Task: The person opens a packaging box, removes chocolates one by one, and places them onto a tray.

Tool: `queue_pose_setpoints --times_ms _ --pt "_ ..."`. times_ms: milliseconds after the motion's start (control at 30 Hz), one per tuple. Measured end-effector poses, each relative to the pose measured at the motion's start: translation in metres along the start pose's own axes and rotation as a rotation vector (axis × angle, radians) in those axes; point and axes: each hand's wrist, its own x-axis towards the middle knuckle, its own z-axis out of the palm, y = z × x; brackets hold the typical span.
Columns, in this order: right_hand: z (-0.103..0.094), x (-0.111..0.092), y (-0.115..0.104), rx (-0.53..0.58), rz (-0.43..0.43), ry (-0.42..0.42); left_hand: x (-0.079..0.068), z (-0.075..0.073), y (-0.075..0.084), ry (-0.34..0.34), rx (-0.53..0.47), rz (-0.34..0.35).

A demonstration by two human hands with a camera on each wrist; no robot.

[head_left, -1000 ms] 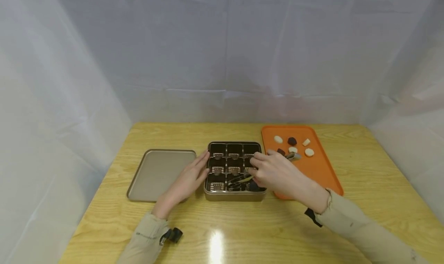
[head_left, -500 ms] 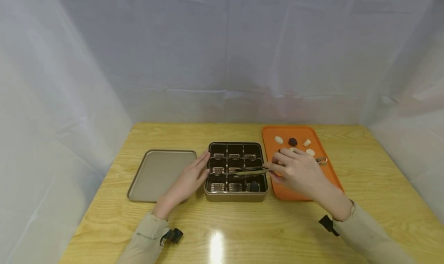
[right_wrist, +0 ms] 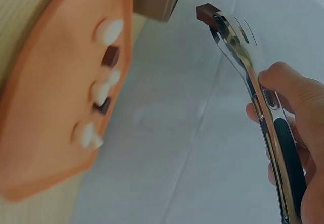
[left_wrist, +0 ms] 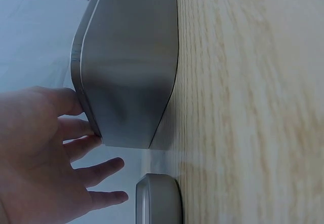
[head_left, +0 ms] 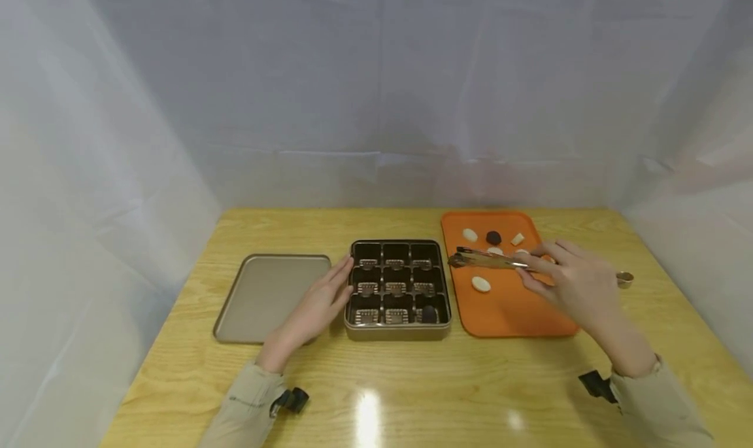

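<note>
My right hand point(head_left: 579, 284) grips metal tongs point(head_left: 488, 259) over the orange tray point(head_left: 506, 314), tips pointing left. In the right wrist view a small brown block point(right_wrist: 206, 14), like a piece of chocolate, sits at the ends of the tongs. My left hand point(head_left: 312, 310) rests its extended fingertips on the left rim of a deep square tin point(head_left: 400, 333) divided into compartments. A dark rounded chocolate point(head_left: 429, 314) lies in the tin's near right compartment. On the tray are several white pieces, including a white oval point(head_left: 481, 284), and a dark piece point(head_left: 493, 238); the tongs and hand cover others.
A flat metal lid point(head_left: 273, 297) lies on the wooden table point(head_left: 376, 376) left of the tin, partly under my left forearm. The tray stands close to the tin's right side. White sheeting point(head_left: 294, 108) hangs around the table's back and sides.
My right hand has moved right with the tongs, from over the tin to over the tray, uncovering the dark chocolate in the near right compartment. The left hand stays at the rim.
</note>
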Motion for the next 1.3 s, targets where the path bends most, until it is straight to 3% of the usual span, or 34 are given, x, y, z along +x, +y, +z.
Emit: queue_pose_setpoints --times_ms 300,533,1033,1300 --pt "-0.007 -0.054 0.034 -0.090 0.130 -0.048 0.000 0.000 0.000 -0.007 0.008 -0.006" --pt "-0.005 -0.078 0.043 -0.094 0.175 -0.123 -0.001 -0.001 0.000 -0.001 0.015 -0.007" --pt "-0.003 -0.094 0.042 -0.015 0.321 -0.350 -0.001 -0.001 0.002 0.004 0.015 0.004" --pt "-0.001 -0.090 0.044 -0.040 0.311 -0.290 -0.001 0.000 0.001 0.004 0.018 0.001"
